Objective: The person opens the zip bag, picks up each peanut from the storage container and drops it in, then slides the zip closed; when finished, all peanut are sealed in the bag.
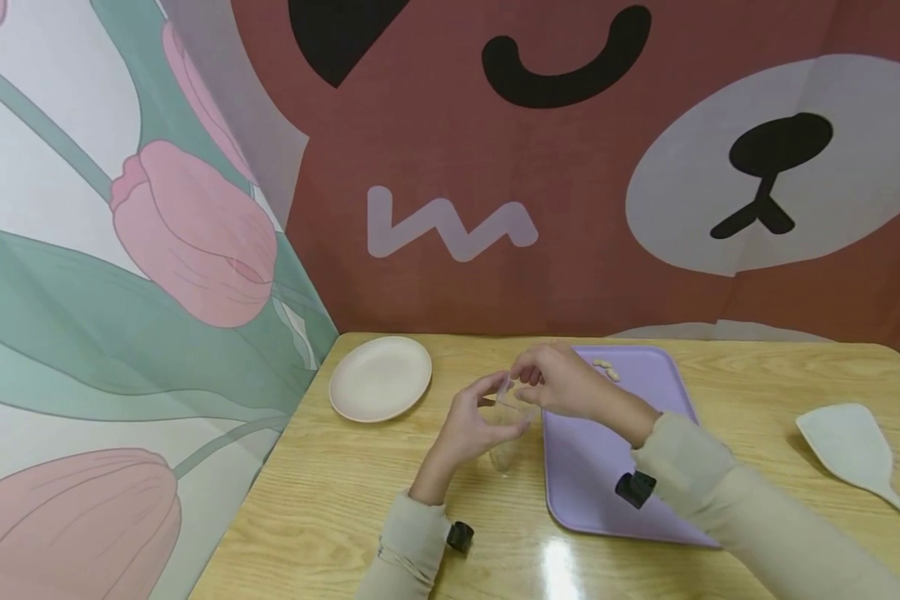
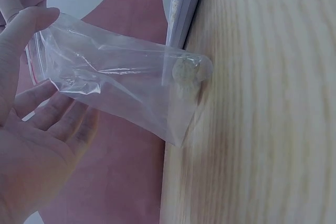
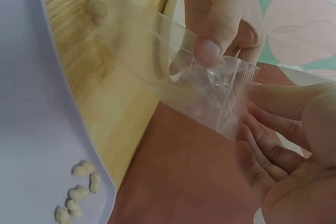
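A clear zip-top plastic bag (image 2: pixel 121 61) hangs between my two hands, its lower end by the wooden tabletop. Pale peanuts (image 2: pixel 186 72) lie in its bottom corner. My left hand (image 1: pixel 468 425) grips the bag near the mouth, the thumb pressing on its side in the right wrist view. At the zip edge, my right hand (image 1: pixel 562 383) has its bent fingers on the rim, with the fingertips (image 3: pixel 244 153) partly overlapped by the plastic. More peanuts (image 3: pixel 79 192) lie on the purple tray (image 1: pixel 600 475), below the right forearm.
A cream plate (image 1: pixel 381 379) stands on the wooden table (image 1: pixel 307 517) at the back left. To the right of the tray lies a white spatula (image 1: pixel 851 446). A printed cloth (image 1: pixel 450 292) hangs behind the table's far edge.
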A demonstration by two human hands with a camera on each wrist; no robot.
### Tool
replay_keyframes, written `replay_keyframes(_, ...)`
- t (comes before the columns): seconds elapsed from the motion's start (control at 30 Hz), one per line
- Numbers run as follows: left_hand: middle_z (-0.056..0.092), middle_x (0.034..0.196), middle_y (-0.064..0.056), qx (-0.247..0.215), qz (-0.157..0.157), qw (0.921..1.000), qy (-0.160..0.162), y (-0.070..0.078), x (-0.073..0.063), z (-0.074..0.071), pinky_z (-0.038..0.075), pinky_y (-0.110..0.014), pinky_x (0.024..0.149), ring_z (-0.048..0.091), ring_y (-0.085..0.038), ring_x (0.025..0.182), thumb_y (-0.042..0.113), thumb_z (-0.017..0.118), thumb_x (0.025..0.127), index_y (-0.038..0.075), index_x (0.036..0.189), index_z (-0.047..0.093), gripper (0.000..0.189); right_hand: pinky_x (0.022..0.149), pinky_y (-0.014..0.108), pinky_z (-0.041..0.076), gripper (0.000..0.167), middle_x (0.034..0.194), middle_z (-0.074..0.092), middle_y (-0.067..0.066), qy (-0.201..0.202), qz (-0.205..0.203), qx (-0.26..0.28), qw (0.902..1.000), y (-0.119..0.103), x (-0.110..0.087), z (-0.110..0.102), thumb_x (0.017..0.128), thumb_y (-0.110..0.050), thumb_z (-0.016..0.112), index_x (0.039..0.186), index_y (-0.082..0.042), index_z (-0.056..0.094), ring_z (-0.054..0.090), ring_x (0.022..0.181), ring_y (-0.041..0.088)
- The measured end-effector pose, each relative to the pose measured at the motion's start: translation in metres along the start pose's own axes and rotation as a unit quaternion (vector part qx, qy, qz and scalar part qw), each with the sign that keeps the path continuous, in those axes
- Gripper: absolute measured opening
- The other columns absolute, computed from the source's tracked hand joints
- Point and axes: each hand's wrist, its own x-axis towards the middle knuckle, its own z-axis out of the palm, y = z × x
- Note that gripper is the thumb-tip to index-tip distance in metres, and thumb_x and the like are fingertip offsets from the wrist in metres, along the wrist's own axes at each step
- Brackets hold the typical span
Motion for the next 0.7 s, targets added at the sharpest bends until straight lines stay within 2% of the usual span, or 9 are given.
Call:
replay_keyframes(0.17,0.057,0.139,-0.005,0.008,0.000,1.0000,-0.001,0.000,0.000,0.000,0.049,-0.049,0.094,0.054,-0.021,0.123,0.022,0.083,0.080,0.004,0.140,0.054,0.070,0.066,0.028,0.052,0.018,0.083,0.066,-0.002,0.003,0.000,0.001,1.0000,-0.002,-0.001,0.001,0.083,-0.003,0.079,0.100,-0.003,0.075,0.060,0.075,0.010)
replay_keyframes(0.43,0.058,0.137,-0.008,0.002,0.002,1.0000,0.004,-0.001,0.000,0.001,0.049,-0.052,0.094,0.055,-0.022,0.122,0.021,0.084,0.079,0.002,0.140,0.054,0.071,0.067,0.031,0.053,0.018,0.087,0.068,0.000,0.003,0.012,0.001,0.9999,0.000,-0.002,-0.001,0.086,-0.007,0.076,0.103,-0.002,0.074,0.061,0.077,0.012)
replay_keyframes(0.7,0.062,0.130,-0.007,-0.004,-0.002,1.0000,0.006,-0.001,0.001,0.001,0.047,-0.055,0.094,0.057,-0.024,0.120,0.019,0.084,0.079,0.002,0.140,0.053,0.071,0.065,0.032,0.053,0.010,0.083,0.068,-0.001,0.060,0.018,0.008,0.9980,0.022,-0.001,-0.004,0.091,-0.008,0.069,0.097,-0.002,0.074,0.061,0.072,0.011)
